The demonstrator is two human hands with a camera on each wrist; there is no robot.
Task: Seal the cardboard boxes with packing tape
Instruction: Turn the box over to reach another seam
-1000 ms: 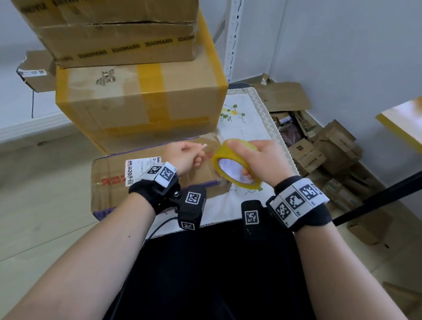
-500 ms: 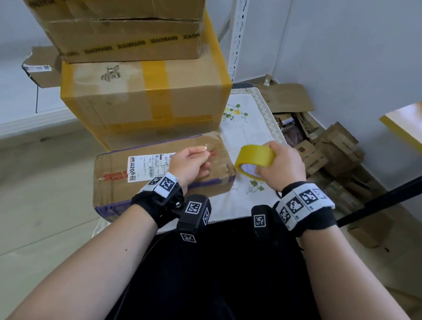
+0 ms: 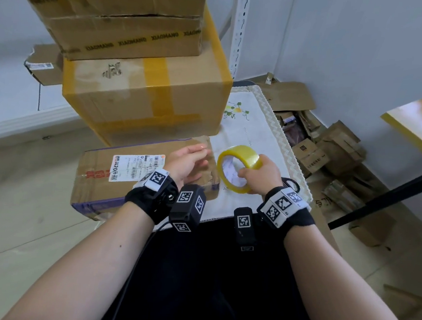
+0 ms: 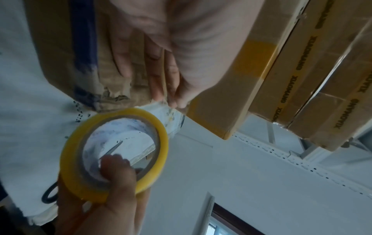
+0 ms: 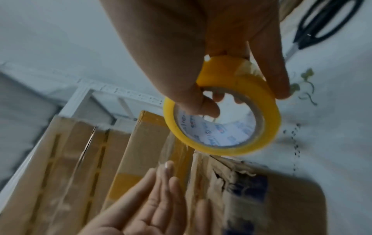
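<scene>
A flat cardboard box [image 3: 98, 189] with a white label lies on the cloth in front of me. My left hand [image 3: 192, 158] is over its torn right end with fingers straight. In the right wrist view, a clear strip of tape runs from the roll to the left fingertips [image 5: 167, 167]. My right hand [image 3: 261, 176] grips the yellow tape roll [image 3: 245, 153], thumb through the core, just right of the box. The left wrist view shows the left hand [image 4: 161, 63] flat over the box [image 4: 60, 47], with the roll [image 4: 72, 159] below it.
Two large taped boxes [image 3: 134, 99] are stacked right behind the small one. Black-handled scissors [image 3: 290, 183] lie on the white cloth [image 3: 252, 127] by my right wrist. Flattened cartons [image 3: 330, 148] are heaped on the floor at the right, under a yellow table [image 3: 420, 119].
The left hand went from pinching the tape end to straight fingers over the box's right end. The right hand pulled the roll away to the right, then tilted it upright.
</scene>
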